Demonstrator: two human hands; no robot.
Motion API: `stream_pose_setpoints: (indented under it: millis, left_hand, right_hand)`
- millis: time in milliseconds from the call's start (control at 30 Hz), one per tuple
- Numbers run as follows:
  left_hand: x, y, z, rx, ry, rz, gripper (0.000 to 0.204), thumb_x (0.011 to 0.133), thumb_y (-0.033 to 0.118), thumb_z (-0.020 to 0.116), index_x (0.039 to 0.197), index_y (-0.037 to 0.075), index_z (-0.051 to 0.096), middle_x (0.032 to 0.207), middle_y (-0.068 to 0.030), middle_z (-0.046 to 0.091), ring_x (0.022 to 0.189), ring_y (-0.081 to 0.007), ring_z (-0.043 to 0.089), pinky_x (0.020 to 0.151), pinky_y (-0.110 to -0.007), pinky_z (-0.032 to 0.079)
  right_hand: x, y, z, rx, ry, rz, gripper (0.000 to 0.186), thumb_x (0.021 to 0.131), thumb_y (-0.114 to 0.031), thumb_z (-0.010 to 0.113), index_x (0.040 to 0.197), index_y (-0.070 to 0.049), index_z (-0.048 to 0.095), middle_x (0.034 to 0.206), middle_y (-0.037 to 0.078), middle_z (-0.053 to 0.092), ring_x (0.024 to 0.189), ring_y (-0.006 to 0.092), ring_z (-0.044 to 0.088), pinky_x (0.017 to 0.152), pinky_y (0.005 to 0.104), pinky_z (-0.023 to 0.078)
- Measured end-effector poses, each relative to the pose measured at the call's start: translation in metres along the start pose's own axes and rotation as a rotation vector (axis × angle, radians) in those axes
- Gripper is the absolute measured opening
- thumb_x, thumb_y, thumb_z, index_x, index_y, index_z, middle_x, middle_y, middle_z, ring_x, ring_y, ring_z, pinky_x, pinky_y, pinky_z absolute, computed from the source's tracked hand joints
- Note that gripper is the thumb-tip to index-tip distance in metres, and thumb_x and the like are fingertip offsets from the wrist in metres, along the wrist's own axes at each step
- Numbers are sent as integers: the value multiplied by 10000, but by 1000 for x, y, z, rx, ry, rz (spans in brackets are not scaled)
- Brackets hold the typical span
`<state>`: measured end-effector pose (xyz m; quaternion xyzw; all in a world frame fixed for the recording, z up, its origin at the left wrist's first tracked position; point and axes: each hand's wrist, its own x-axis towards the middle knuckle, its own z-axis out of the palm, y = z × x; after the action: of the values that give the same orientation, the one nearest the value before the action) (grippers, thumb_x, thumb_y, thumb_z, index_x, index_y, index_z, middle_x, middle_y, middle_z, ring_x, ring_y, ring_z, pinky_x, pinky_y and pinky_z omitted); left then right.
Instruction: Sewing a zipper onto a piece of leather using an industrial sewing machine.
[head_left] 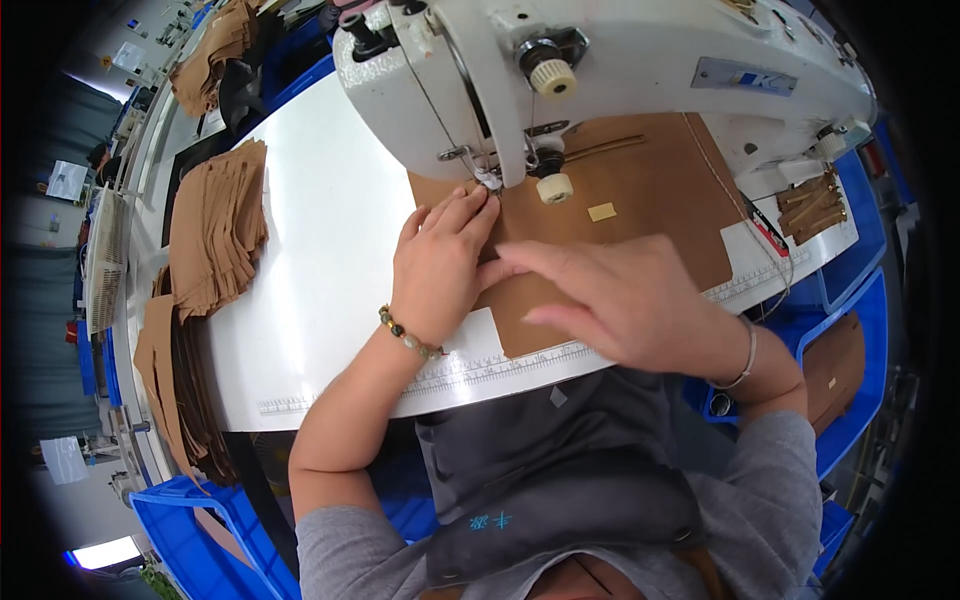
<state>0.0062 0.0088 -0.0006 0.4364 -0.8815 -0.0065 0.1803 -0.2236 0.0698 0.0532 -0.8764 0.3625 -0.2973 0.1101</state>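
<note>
- Two stacks of cut brown pieces [215, 230] sit at the frame's left, well apart from our hands.
- Our left hand [437, 268] presses flat, gripping nothing, fingertips on the brown panel [640, 195] just beside the needle [492, 183].
- The panel's long axis runs rightward under the sewing machine [600, 70].
- Our right hand [625, 300] lies open on it, lower centre; bare table [330, 250] leftward.

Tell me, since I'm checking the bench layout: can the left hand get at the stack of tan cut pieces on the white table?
Probably yes. The left hand presses the brown panel; the stack of tan cut pieces lies on its own side, with bare white table between.
</note>
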Motion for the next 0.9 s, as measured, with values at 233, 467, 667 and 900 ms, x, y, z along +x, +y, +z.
stream_pose_setpoints:
  millis: [233,467,667,900]
  left_hand:
    - [0,-3,6,-239,43,-41,388,863,202,716,1212,40,667,1300,-106,665,1225,-320,614,1032,-478,469]
    - [-22,13,0,-332,9,26,406,852,172,715,1236,47,671,1302,-112,674,1239,-317,615,1049,-470,472]
    - [-44,27,-6,-271,-40,105,426,842,146,714,1256,53,674,1305,-118,681,1251,-314,616,1064,-463,475]
    - [-34,30,-8,-303,-16,115,454,831,116,714,1280,60,678,1308,-124,689,1266,-311,617,1081,-455,479]
  right_hand:
    - [55,-42,57,85,534,145,1068,841,-348,854,1591,95,237,869,97,669,652,200,662,579,318,516]
    - [68,-50,64,414,757,-3,432,917,-237,728,1257,-38,549,716,36,619,589,201,638,530,347,465]
    - [55,-47,37,694,573,21,269,842,-158,812,1049,-86,657,654,-5,556,525,120,526,504,257,426]
    - [27,-38,33,84,462,-71,380,884,-264,785,1208,-86,698,782,55,691,623,216,666,537,324,502]
